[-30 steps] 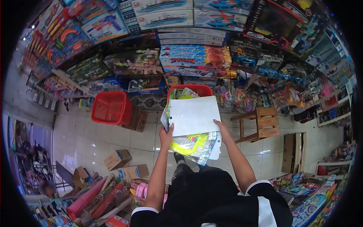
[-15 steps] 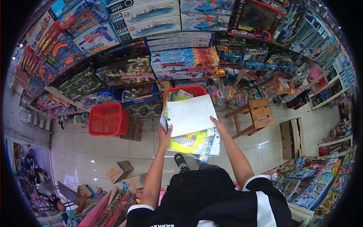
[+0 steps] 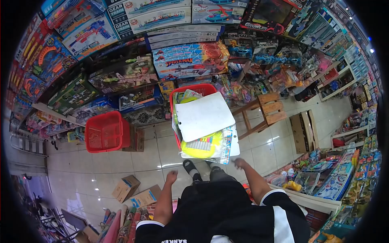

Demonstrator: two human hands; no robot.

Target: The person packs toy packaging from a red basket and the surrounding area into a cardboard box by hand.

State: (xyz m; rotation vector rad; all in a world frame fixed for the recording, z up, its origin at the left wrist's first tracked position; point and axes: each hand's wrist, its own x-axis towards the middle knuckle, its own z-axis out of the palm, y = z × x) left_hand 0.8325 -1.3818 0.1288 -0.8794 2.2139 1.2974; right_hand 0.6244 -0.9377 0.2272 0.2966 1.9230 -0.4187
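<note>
My left hand [image 3: 172,177] hangs low over the tiled floor, left of my shoes, its fingers curled in and nothing seen in it. My right hand [image 3: 240,163] is just below the lower right corner of the stack, off it, with fingers loosely bent and apart, holding nothing. A white board [image 3: 206,116] lies tilted on top of a red basket [image 3: 176,135]. Under its lower edge is a clear package with a yellow toy [image 3: 199,150] and colored strips, with another white sheet beneath.
A second red basket [image 3: 106,132] stands left beside a carton. At the right are a wooden stool [image 3: 272,108] and an upright cardboard box [image 3: 303,131]. Boxed toys [image 3: 190,60] fill the shelves ahead. Small cartons [image 3: 126,188] lie on the floor at lower left.
Both hands have let go of the white board and drawn back toward my body. The board now rests on the basket. The view has shifted slightly.
</note>
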